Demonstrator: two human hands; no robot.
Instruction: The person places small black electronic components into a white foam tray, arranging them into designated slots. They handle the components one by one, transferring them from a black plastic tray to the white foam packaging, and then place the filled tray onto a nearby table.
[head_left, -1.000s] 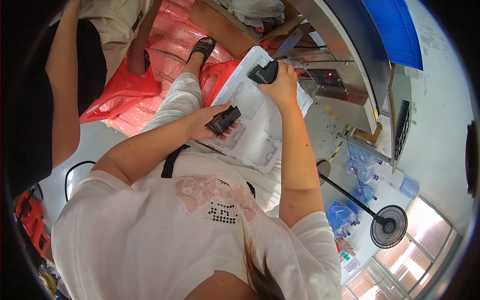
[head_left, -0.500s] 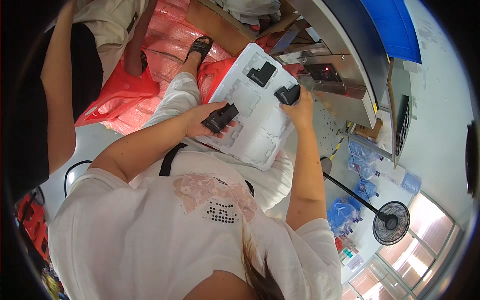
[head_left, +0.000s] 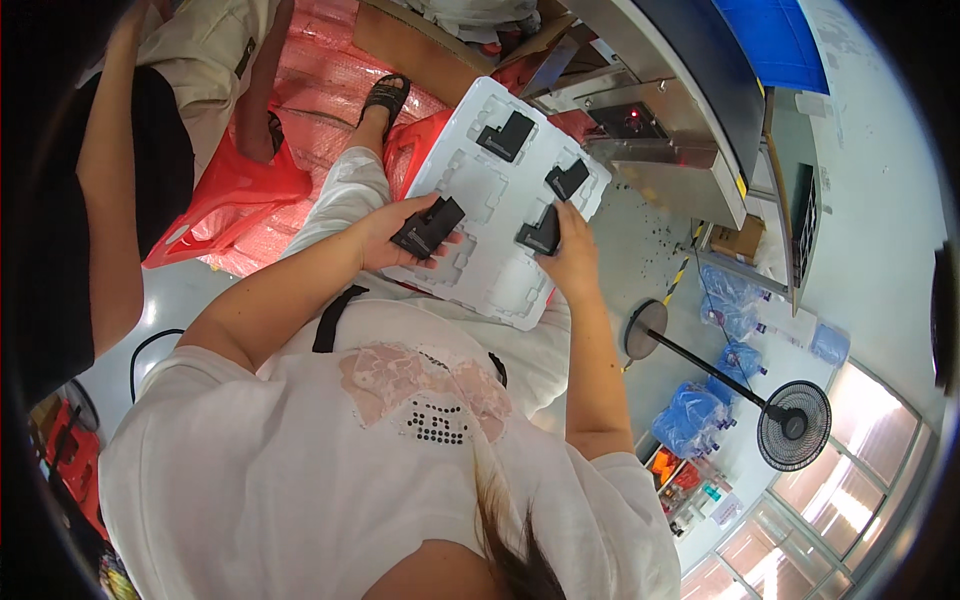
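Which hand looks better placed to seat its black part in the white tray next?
Probably the right hand: its black part already sits over a tray pocket. The left hand holds its part at the edge.

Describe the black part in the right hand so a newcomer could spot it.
Find the white moulded tray on the person's lap. At its right edge, the right hand holds a black part. Two others lie loose farther up the tray; a fourth sits in the left hand.

Grey floor [head_left: 640, 235], standing fan [head_left: 793, 424], bright windows [head_left: 850, 500].
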